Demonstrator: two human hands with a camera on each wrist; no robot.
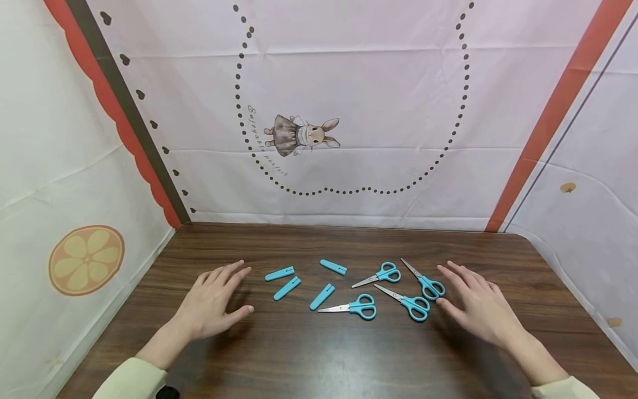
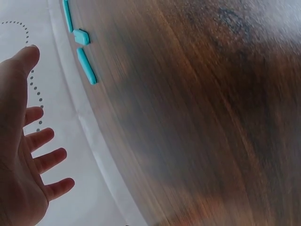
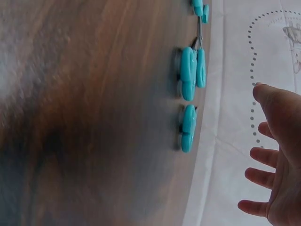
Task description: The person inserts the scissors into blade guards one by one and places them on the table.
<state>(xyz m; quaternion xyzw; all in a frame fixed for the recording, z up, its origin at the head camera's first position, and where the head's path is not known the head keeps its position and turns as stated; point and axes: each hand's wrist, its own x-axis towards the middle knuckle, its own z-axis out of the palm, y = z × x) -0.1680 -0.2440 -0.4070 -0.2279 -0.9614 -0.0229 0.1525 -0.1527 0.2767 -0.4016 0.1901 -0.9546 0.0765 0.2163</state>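
Both hands hover with fingers spread, holding nothing: the right hand beside the rightmost scissors, whose bare points could prick careless fingers, the left hand near the caps.

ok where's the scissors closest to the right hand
In the head view, those scissors lie right of centre on the table, handles almost at the right hand, beside another pair.

My landmark is the table. Four blade caps lie on it left of centre. Four scissors lie right of centre, just beside the caps. My left hand sits left of the caps; my right hand right of the scissors.
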